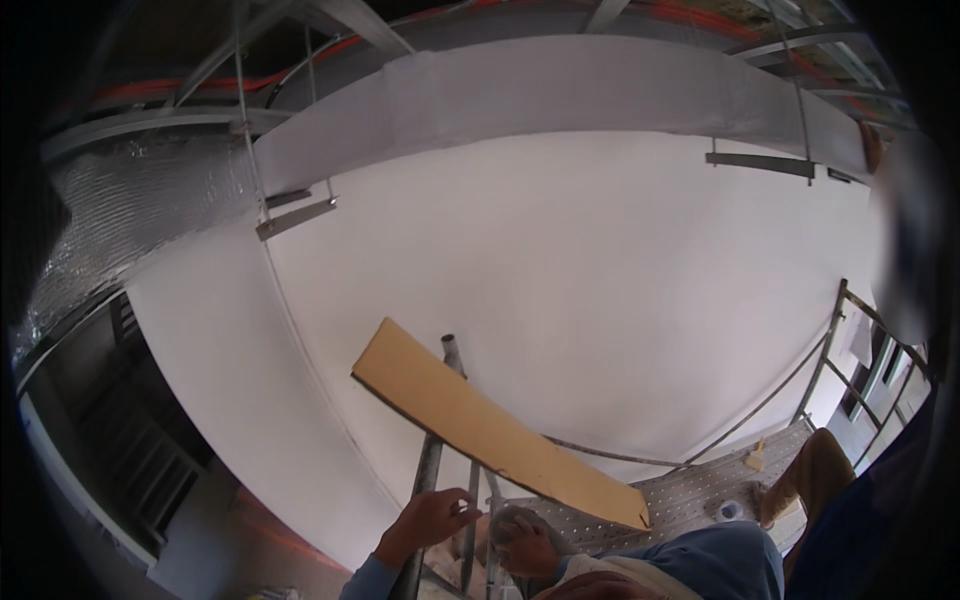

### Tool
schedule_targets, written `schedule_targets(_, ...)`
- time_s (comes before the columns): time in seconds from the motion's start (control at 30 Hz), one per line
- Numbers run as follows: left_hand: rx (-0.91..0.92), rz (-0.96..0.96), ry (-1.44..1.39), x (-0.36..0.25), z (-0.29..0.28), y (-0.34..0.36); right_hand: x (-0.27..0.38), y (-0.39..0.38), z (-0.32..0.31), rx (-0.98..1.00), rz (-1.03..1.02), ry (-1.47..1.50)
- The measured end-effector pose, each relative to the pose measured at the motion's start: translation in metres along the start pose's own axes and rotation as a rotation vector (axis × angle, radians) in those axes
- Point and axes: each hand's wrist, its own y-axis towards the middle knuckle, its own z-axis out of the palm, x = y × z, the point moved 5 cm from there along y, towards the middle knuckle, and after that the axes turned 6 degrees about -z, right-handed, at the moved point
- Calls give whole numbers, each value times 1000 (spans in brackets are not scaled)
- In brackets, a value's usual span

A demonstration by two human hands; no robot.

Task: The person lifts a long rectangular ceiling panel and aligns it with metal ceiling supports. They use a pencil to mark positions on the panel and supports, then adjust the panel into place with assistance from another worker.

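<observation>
My left hand (430, 522) is raised beside an upright scaffold pole (430, 465), its thumb and fingertips drawn together. Anything between them is too small to make out. Just to its right, my right hand (530, 548) has its fingers curled at a rounded grey, partly see-through thing (512, 522) whose kind I cannot tell. Both arms wear blue sleeves. Above the hands, a long tan board (500, 435) lies slanted across the scaffold poles, its upper end to the left. Neither hand visibly touches the board.
A perforated metal scaffold deck (680, 497) holds a roll of tape (731, 510) and a brush-like tool (755, 457). A bent leg (805, 470) and foot are beside them. Scaffold rails (828, 350) stand right. Metal brackets (765, 164) hang before the white wall (560, 280).
</observation>
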Motion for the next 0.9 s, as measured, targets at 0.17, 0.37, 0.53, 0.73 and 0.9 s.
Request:
schedule_targets(0.17, -6, 39, -28, 2, 0, 1, 1, -1, 1, 12, -30, 5)
schedule_targets(0.37, 15, -1, -2, 2, 0, 0, 4, -5, -6, -83, -25, 64)
schedule_targets(0.53, 10, -16, -30, 2, 0, 0, 4, -6, -8, -57, -5, 82)
schedule_targets(0.73, 17, 5, -74, 2, -1, 0, 4, -6, -13, -14, 19, 128)
schedule_targets(0.9, 15, -10, -44, 0, -1, 0, 1, -8, -10, 4, 28, 143)
